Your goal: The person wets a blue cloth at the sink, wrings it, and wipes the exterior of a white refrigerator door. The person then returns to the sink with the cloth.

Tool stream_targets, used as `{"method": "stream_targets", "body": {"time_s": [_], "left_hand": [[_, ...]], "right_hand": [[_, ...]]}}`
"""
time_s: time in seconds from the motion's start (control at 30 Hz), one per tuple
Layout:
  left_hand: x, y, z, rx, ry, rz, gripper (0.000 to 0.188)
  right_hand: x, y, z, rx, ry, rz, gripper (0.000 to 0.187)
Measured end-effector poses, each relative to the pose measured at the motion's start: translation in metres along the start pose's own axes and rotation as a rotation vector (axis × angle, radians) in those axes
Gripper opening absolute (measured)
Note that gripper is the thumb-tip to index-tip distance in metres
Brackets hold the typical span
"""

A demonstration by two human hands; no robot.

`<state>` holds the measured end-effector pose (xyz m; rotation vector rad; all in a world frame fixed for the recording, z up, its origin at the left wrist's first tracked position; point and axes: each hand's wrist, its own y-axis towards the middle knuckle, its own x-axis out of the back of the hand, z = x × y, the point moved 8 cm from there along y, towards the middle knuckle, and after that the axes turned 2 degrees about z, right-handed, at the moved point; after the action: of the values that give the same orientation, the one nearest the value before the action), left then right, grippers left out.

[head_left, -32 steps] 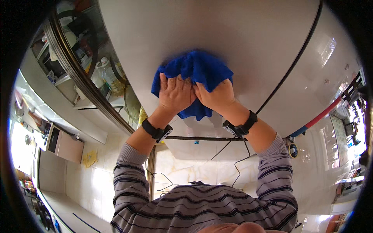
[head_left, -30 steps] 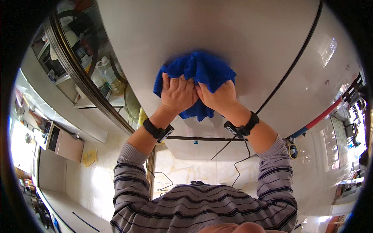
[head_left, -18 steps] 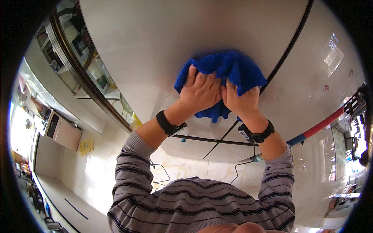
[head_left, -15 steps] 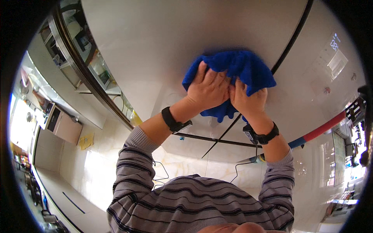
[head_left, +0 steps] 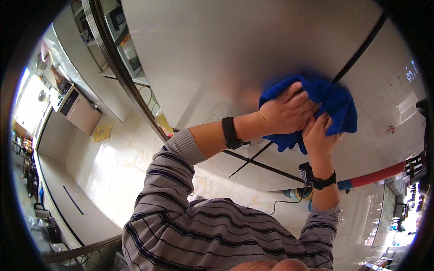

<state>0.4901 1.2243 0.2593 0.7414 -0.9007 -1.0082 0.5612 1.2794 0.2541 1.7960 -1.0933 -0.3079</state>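
A bunched blue cloth [head_left: 339, 106] lies against a glossy pale door panel [head_left: 194, 49], which looks like a refrigerator's, beside the dark seam between two panels. My left hand [head_left: 289, 110] presses on its left part, fingers together and curving over the fabric. Close against it, my right hand [head_left: 321, 135] grips the cloth's lower right part, fingertips tucked into the folds. Both wrists wear black straps; a small black device [head_left: 306, 172] sits at the right one. Part of the cloth is hidden under my hands.
At left, a dark-framed edge [head_left: 120, 67] borders shelves with assorted items. A yellow cloth [head_left: 103, 133] lies on the tiled floor near a kitchen counter. A red and blue bar [head_left: 375, 175] runs along the right, and a cable [head_left: 289, 202] hangs below my right wrist.
Both hands and the blue cloth have shifted right and slightly down in the picture. My left forearm reaches further across, and the whole view has turned a little. The grip looks the same.
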Motion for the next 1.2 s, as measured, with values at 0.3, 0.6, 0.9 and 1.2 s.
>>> {"method": "stream_targets", "body": {"time_s": [0.3, 0.6, 0.9, 1.2], "left_hand": [[0.005, -0.034, 0.015, -0.081, -0.017, -0.046, 0.033], [0.024, -0.085, 0.079, 0.051, 0.051, -0.057, 0.026], [0.045, -0.129, 0.152, 0.109, 0.176, 0.095, 0.039], [0.068, -0.204, 0.227, 0.209, 0.187, 0.067, 0.051]], "right_hand": [[-0.015, -0.01, 0.037, -0.095, 0.03, 0.113, 0.036], [-0.012, 0.038, 0.11, 0.03, 0.131, 0.04, 0.04], [-0.006, 0.101, 0.165, -0.156, 0.647, -0.055, 0.039], [-0.009, 0.146, 0.247, -0.107, 0.887, -0.098, 0.039]]}}
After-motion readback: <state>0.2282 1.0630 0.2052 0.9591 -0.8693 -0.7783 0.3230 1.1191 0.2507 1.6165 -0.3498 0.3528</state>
